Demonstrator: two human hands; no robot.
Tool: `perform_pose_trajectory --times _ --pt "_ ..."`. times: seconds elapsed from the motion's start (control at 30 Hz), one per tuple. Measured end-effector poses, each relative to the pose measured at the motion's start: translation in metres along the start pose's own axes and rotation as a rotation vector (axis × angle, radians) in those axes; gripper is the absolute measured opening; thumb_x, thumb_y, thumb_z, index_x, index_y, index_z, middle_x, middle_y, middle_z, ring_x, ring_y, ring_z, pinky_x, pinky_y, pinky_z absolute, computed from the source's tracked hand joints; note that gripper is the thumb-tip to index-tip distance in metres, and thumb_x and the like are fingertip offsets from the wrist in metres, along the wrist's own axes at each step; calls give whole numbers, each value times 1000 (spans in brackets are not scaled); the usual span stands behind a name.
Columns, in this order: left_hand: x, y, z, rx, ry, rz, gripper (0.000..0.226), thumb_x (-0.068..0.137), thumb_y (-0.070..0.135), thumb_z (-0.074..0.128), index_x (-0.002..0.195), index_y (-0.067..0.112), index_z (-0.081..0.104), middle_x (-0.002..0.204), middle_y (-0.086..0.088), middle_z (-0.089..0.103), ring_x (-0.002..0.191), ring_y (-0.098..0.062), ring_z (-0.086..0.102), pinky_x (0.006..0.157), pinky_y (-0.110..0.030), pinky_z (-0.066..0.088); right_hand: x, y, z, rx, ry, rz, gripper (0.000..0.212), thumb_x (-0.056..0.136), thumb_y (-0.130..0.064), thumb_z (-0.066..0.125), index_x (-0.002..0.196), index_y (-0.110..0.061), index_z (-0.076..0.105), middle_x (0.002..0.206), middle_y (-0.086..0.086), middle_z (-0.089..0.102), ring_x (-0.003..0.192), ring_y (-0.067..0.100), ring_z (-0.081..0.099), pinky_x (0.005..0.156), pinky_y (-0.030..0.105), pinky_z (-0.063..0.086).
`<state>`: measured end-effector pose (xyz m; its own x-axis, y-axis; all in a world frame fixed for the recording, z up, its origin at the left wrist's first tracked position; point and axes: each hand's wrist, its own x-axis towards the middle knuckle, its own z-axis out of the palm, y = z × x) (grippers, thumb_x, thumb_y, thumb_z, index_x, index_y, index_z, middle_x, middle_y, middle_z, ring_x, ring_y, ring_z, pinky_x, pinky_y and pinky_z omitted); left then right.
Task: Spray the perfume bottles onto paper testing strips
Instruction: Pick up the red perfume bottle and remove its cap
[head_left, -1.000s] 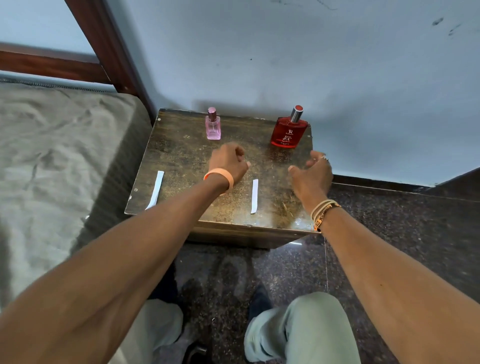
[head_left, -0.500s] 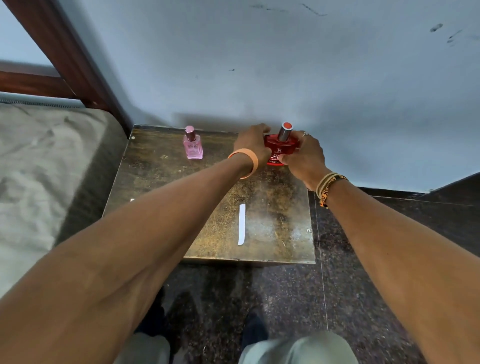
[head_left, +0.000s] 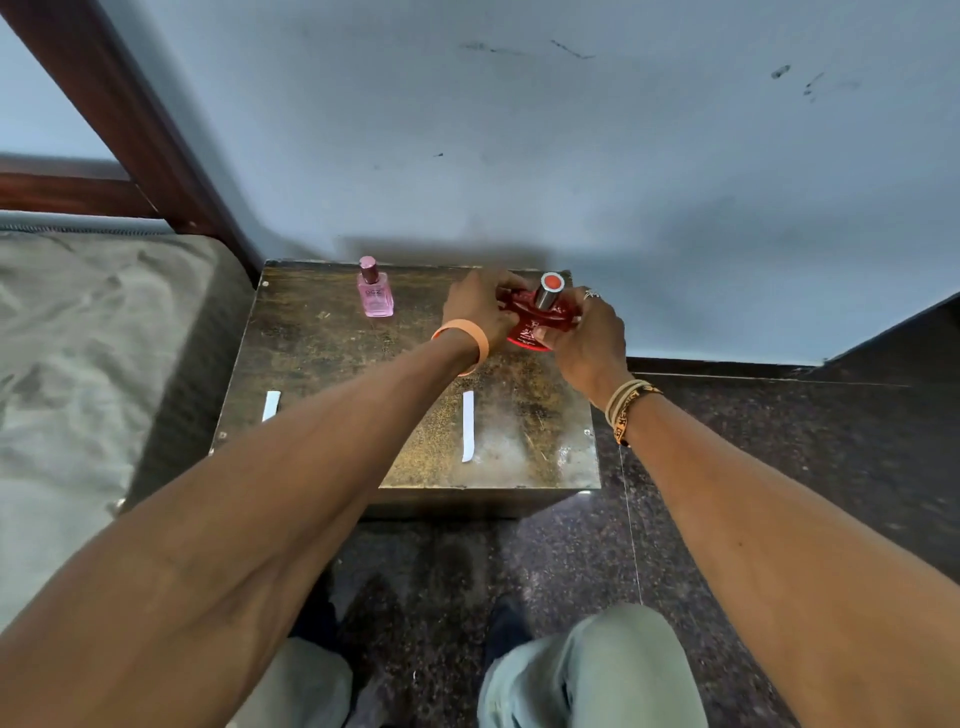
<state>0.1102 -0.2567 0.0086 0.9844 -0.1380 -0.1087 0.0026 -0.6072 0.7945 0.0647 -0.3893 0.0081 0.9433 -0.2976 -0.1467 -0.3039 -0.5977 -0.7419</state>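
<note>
At rear: red bottle (head_left: 535, 323), writing unreadable.

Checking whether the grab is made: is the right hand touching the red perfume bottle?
Touching. The head view shows the right hand curled round the red perfume bottle with no gap; the left hand grips its other side.

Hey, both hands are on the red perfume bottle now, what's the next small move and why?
Probably draw the red bottle forward and hold it over the nearest paper strip, by the front edge of the table. The left hand and right hand both grip it at the back, apart from that strip, so a spray from here would likely miss.
</note>
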Motion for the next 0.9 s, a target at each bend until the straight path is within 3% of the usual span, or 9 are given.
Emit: perform_pose_trajectory --times 0.37,0.9 --pt "-78 29 23 45 -181 13 47 74 -11 62 107 20 73 110 -2 72 105 -20 65 97 -39 52 -103 29 -28 -29 47 173 39 86 -21 77 122 -20 63 119 2 70 114 23 64 99 38 48" --pt "-93 6 32 -56 -213 -70 44 78 -13 63 113 13 70 113 -6 70 105 -19 65 91 -36 55 -124 40 -4 -85 44 219 39 85 -28 78 119 -19 60 116 3 68 113 25 63 99 44 50"
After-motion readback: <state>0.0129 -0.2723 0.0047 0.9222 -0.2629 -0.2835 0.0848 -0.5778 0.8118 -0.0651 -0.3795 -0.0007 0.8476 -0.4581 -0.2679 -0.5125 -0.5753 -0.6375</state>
